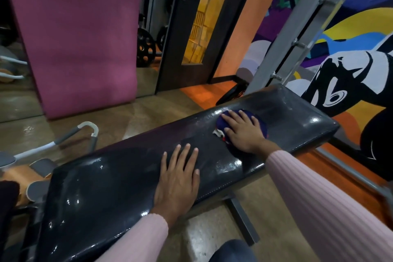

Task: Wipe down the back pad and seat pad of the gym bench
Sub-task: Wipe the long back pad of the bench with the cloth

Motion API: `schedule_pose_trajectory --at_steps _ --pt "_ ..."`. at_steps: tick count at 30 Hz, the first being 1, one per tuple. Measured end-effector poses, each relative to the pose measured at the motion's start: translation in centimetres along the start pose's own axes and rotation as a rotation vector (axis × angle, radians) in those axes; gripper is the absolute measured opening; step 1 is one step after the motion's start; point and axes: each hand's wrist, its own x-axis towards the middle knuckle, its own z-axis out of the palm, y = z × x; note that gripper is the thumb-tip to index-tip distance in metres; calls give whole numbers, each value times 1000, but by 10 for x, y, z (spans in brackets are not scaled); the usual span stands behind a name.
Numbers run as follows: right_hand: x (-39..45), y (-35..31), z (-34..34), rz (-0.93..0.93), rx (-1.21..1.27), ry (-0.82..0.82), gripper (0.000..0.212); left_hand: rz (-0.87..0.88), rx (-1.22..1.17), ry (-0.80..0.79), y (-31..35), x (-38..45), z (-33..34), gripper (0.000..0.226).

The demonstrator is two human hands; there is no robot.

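While black bench pad (pixel 110 189) runs diagonally from lower left to upper right, left hand (pixel 177 178) lies flat on its middle, fingers straight, holding nothing. Right hand (pixel 244 132) presses blue cloth (pixel 221 122) onto pad's far section, fingers spread over cloth.

A pink mat (pixel 80 34) stood upright against a mirrored wall (pixel 148 78) at the left, with a dark door (pixel 191 27) beside it and an orange wall strip (pixel 238 34) next to that. On the right, a bright mural (pixel 350 66) in purple, yellow, blue and black covered the wall behind a slanted grey metal frame (pixel 285 44). The tan floor (pixel 148 112) was glossy and caught the light.
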Motion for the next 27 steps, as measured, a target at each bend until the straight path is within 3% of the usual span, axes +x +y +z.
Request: schedule_pose_trajectory --at_steps 6,10,13,17,20,27 --pt "-57 -7 12 -288 18 -16 65 -5 0 -1 0 1 0 53" --pt "-38 21 0 -142 13 -24 57 0 -2 1 1 0 0 53" --pt "-8 -1 1 -27 10 -5 52 2 6 0 0 1 2 53" --pt "-27 -33 11 -147 7 -10 52 19 2 -8 -1 1 3 54" --pt "-57 -20 18 -223 35 68 52 9 -10 -1 -1 1 2 54" --pt "13 -16 6 7 39 8 53 7 -10 7 -2 1 4 53"
